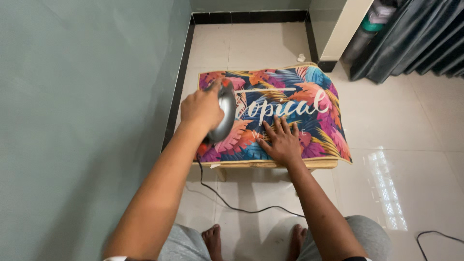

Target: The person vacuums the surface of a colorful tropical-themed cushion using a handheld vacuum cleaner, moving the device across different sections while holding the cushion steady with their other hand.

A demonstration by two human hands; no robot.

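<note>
Cloth (309,96) under right hand (282,142): leaf print w/ pink, orange, blue, purple, yellow, plus white curly writing. Iron (225,115) in left hand (202,108): shiny grey. Its cord (241,209), below the hands: black. Wall (72,121) left of left hand: soft green. Floor (411,121): cream tiles, black edge strip. Curtain (411,38) far right: dark grey.

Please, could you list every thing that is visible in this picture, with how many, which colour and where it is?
iron: one, grey, on the cloth's left part
cloth: one, multicoloured leaf print, covering the low table
low table: one, light wood, beside the green wall
cord: one, black, on the floor
curtain: one, dark, upper right
floor: white tiles
left hand: gripping the iron
right hand: flat on the cloth
feet: two, bare, bottom
</note>
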